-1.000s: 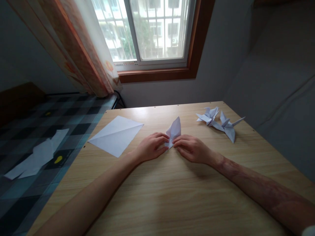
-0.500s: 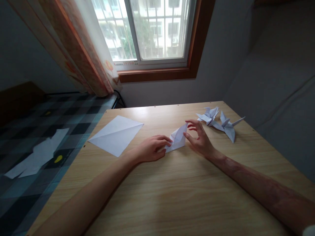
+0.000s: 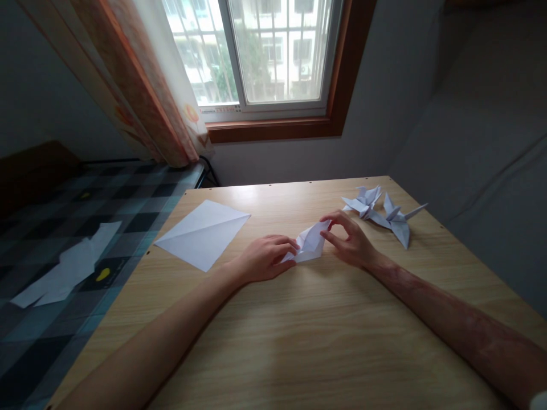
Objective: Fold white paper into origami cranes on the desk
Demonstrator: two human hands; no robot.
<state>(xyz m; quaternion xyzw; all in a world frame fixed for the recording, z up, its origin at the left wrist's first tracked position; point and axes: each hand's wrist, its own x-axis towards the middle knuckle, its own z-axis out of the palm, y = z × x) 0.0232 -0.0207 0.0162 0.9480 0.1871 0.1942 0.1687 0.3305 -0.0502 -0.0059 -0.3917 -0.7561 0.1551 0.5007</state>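
Your right hand [image 3: 332, 226] pinches the folded paper [image 3: 313, 244] at its right tip; left hand [image 3: 270, 257] on its left end, can't tell if gripping. It's on the surface [image 3: 294, 336], right of the creased sheet [image 3: 204, 234].

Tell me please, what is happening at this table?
A person handles a partly folded white paper on the wooden table. The left hand rests on its left end; the right hand pinches its upper right corner. A flat, creased sheet lies to the left, two paper cranes to the right.
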